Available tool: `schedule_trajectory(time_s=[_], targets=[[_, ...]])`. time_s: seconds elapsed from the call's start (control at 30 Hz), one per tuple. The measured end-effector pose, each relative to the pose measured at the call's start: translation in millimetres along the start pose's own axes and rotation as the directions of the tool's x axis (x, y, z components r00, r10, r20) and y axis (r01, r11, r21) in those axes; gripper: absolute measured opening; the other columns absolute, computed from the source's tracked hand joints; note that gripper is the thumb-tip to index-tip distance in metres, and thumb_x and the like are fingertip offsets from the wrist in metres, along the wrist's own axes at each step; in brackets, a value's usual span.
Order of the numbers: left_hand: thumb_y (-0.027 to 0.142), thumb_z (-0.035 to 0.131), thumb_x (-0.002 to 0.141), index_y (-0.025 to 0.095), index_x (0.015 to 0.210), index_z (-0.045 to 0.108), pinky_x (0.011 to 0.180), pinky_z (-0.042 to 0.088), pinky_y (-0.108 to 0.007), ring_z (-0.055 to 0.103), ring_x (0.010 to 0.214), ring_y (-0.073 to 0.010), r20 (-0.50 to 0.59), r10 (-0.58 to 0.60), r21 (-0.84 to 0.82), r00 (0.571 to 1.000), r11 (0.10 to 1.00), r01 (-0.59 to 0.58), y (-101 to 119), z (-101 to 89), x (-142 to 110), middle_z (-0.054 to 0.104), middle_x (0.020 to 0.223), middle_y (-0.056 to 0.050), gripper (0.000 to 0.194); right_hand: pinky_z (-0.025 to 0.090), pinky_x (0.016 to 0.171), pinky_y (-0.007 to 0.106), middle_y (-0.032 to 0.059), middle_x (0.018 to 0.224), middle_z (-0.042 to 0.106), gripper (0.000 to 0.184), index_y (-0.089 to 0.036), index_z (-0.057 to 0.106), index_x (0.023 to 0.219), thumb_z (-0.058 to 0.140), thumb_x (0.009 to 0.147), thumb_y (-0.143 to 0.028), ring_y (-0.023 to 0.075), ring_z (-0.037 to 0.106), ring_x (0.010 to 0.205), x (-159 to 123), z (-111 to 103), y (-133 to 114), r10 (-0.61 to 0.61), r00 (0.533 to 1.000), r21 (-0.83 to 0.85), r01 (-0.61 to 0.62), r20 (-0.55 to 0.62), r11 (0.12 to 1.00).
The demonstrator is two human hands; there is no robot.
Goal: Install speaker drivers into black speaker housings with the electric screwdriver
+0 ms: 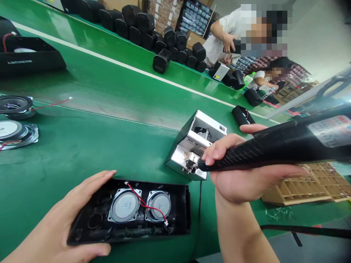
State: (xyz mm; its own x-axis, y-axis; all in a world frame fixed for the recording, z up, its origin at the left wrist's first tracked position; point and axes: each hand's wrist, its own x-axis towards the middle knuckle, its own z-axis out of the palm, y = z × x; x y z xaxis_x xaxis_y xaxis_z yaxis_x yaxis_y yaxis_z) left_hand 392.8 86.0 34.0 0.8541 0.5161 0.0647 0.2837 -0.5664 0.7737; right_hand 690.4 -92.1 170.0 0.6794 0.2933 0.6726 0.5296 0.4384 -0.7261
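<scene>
Left hand (63,223) grips the black plastic speaker housing (128,212) at the green worktop's (82,146) near edge. Right hand (241,171) clenches a black electric screwdriver (274,148), tip at the silver metal screw feeder (196,144).

L hand (64,223) steadies speaker housing (131,212) — R hand (241,171) holds electric screwdriver (274,148).
</scene>
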Motion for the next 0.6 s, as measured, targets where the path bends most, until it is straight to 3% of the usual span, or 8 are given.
schedule_trajectory(time_s=[0.17, 0.33, 0.6], targets=[[0.094, 0.075, 0.083, 0.061, 0.174, 0.037, 0.137, 0.045, -0.074, 0.055, 0.165, -0.0466, -0.008, -0.008, -0.014, 1.0, 1.0, 0.008, 0.3, -0.6, 0.1, 0.055, 0.181, 0.001, 0.104, 0.046, 0.036, 0.03, -0.0059, 0.065, 0.068, 0.061, -0.023, 0.07, 0.122, 0.066, 0.111, -0.083, 0.019, 0.054, 0.041, 0.9, -2.6, -2.0, 0.035, 0.999, 0.07, -0.033, -0.026, 0.997], [0.096, 0.073, 0.084, 0.061, 0.174, 0.038, 0.135, 0.047, -0.073, 0.057, 0.164, -0.046, -0.015, -0.013, -0.019, 1.0, 1.0, 0.013, -0.5, 0.3, -0.8, 0.056, 0.18, 0.001, 0.103, 0.049, 0.038, 0.032, -0.0044, 0.067, 0.07, 0.061, -0.026, 0.073, 0.12, 0.072, 0.106, -0.086, 0.0217, 0.059, 0.044, 1.6, -9.6, 4.4, 0.039, 0.997, 0.07, -0.044, 0.063, 0.997], [0.103, 0.067, 0.083, 0.062, 0.173, 0.04, 0.137, 0.042, -0.078, 0.055, 0.163, -0.0489, -0.033, 0.001, -0.049, 0.999, 0.999, -0.002, 2.9, 3.0, 0.3, 0.055, 0.18, -0.001, 0.103, 0.046, 0.037, 0.029, -0.0067, 0.065, 0.068, 0.071, -0.027, 0.073, 0.133, 0.065, 0.107, -0.092, 0.0189, 0.051, 0.04, -4.7, 4.6, 4.6, 0.007, 1.0, 0.046, -0.008, 0.026, 0.999]])
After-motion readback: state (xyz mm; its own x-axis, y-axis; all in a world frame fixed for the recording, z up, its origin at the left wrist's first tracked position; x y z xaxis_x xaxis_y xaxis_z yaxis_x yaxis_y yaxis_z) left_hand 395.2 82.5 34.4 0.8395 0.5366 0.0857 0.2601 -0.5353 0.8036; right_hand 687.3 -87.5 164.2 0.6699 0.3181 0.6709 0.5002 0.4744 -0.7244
